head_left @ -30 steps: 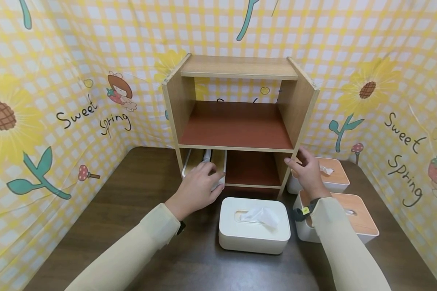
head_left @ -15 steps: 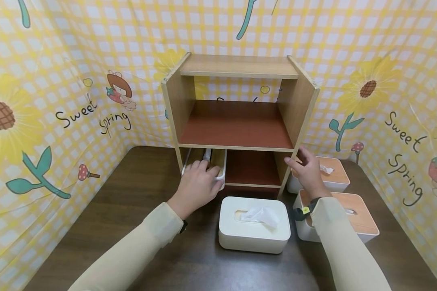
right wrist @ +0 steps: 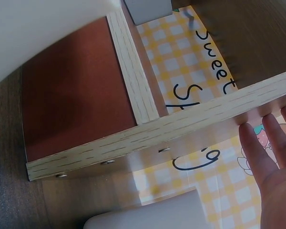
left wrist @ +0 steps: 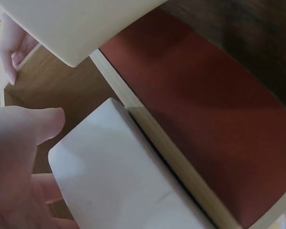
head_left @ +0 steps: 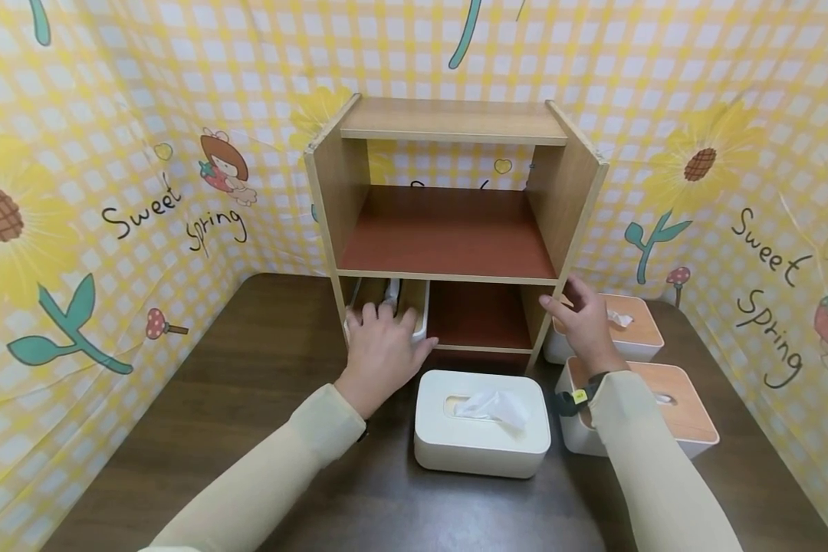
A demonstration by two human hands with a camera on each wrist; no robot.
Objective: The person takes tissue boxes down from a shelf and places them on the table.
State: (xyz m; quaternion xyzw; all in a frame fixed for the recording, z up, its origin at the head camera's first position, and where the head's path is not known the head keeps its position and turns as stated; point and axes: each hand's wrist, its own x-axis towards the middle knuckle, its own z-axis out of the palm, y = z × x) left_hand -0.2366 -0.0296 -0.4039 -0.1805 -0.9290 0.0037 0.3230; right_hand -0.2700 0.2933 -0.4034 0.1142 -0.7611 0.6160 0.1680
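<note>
In the lower left compartment of the wooden shelf (head_left: 455,274) sits a white tissue box with a wood-coloured top (head_left: 409,297). My left hand (head_left: 385,354) lies over its front end with fingers spread, the thumb apart near the right corner. The left wrist view shows the box's white end (left wrist: 109,171) beside the thumb. At the shelf's right side panel (head_left: 579,218), my right hand (head_left: 589,326) holds the front edge, thumb on the inner side. Its fingers (right wrist: 257,148) touch the outer face in the right wrist view.
An all-white tissue box (head_left: 483,454) stands on the dark table before the shelf. To the right are two more tissue boxes with wooden tops, a rear one (head_left: 642,323) and a front one (head_left: 693,406). Patterned cloth (head_left: 262,92) surrounds the table.
My left hand has shifted slightly right, its fingers straightening and spreading over the box's front. The thumb has swung out to the right. My right hand stays at the panel.
</note>
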